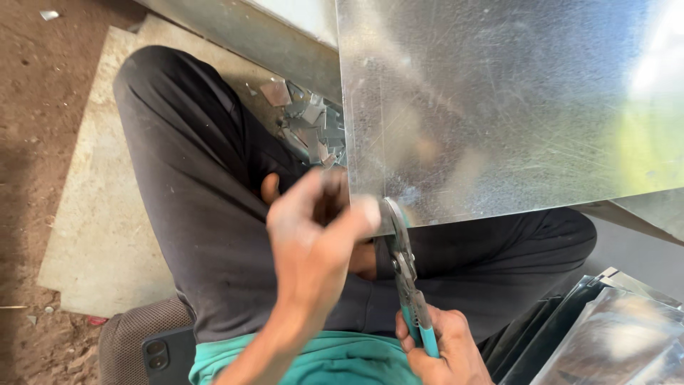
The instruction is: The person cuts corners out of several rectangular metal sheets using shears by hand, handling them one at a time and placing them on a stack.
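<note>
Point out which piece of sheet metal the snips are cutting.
The large galvanised sheet across the person's lap: the tin snips, held in the right hand, bite its lower-left corner. The stacked pieces at lower right and the scraps lie untouched.

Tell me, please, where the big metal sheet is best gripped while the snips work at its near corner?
Grip the metal sheet at its near left corner, coming from the left, as the left hand does. The snips in the right hand bite right beside it, so pinching there probably steadies the thin edge, with fingers clear of the blades.
</note>
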